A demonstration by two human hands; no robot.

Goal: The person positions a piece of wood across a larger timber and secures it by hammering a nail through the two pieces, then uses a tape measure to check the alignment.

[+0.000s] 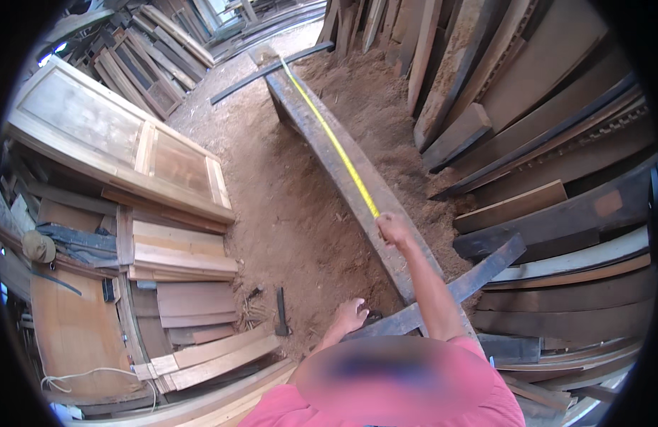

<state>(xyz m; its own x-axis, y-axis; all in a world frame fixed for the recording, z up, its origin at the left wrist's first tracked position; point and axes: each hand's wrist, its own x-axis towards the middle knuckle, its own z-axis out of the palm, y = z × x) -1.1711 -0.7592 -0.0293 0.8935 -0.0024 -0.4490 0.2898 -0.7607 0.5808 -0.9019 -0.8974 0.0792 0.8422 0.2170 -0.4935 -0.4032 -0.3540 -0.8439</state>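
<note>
A long, thick wooden plank (354,153) stretches away from me, resting across a dark beam at its near end. Along its top runs a yellow tape measure (329,135), pulled straight from the far end to my right hand (393,231). That hand is closed on the tape, low over the plank's surface; the tape's case is not visible. My left hand (352,314) is left of the near beam (386,322), its fingers apart and nothing visible in them. A small dark object beside its fingertips is too unclear to name.
Another dark beam (272,72) crosses at the plank's far end. Boards (528,178) lean and lie stacked on the right. A panelled door (122,139) and more timber (186,249) stand on the left. A dark hammer-like tool (281,312) is on the sawdust-covered ground (286,220).
</note>
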